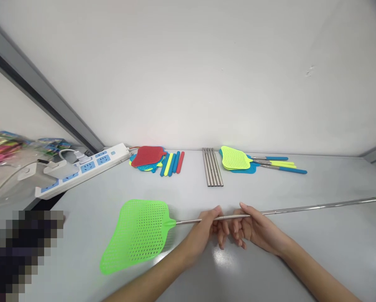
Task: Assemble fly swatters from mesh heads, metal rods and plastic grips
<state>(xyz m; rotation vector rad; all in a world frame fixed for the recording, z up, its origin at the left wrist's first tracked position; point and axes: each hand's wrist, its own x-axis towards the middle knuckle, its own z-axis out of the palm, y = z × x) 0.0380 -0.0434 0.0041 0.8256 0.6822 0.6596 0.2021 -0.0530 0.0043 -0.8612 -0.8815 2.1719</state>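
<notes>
A fly swatter [137,235] with a bright green perforated head and a long extended metal shaft lies across the front of the view. Its head points left, and a green handle runs off the right edge. My left hand [203,226] holds the shaft a short way from the head, with the thumb over it. Close beside it, my right hand [258,228] grips the same shaft between thumb and curled fingers. The fingertips of both hands nearly meet below the shaft.
Along the wall on the grey table [106,209] lie stacked swatter heads [148,156], coloured handle sleeves [172,163], several metal tubes [212,167] and a pile of swatters [236,159]. At left stand a power strip [118,151] with plugged-in adapters and plastic bags [5,151].
</notes>
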